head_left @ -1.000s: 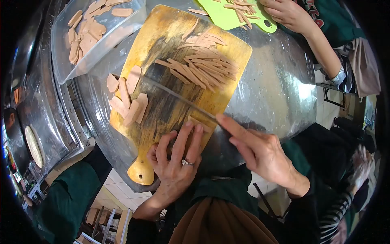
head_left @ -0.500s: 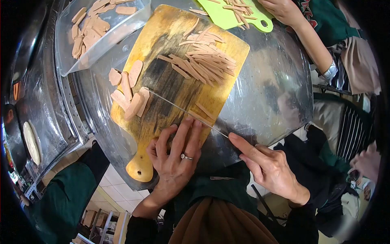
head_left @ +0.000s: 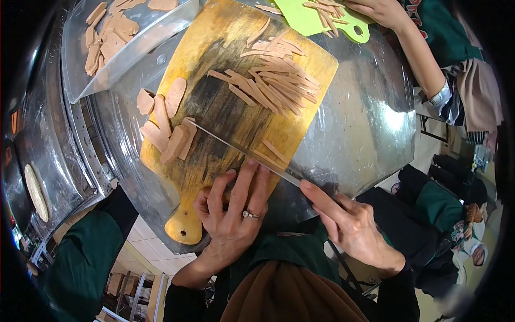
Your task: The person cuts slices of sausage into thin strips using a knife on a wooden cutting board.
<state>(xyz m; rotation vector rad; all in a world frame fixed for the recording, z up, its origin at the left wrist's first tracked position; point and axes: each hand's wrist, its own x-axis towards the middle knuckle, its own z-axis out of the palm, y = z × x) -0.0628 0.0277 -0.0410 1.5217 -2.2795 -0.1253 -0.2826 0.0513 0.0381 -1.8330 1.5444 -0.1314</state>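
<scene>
My right hand point(head_left: 351, 225) grips a knife point(head_left: 241, 147), its index finger stretched along the top of the blade; the handle is hidden in my palm. The long blade lies across a worn wooden cutting board point(head_left: 185, 177). My left hand point(head_left: 233, 209), wearing a ring, has bent fingers with tips pressed down against the near side of the blade; whatever lies under them is hidden. Just beyond the blade rests one thin pinkish-brown strip point(head_left: 274, 151). Several uncut sausage-like slices point(head_left: 174, 142) sit at the board's left edge. A pile of cut strips point(head_left: 268, 86) covers the upper right.
A clear plastic tub point(head_left: 145, 51) with more slices stands at the upper left. At the top right, another person's hand point(head_left: 381, 11) is near a green cutting board point(head_left: 300, 19) with strips. The metal table point(head_left: 365, 129) surrounds the boards. Other people are around it.
The view has shifted slightly. The knife's edge has come a little closer to my left fingertips, and the loose strip lies farther from the blade. Both hands keep nearly the same pose.
</scene>
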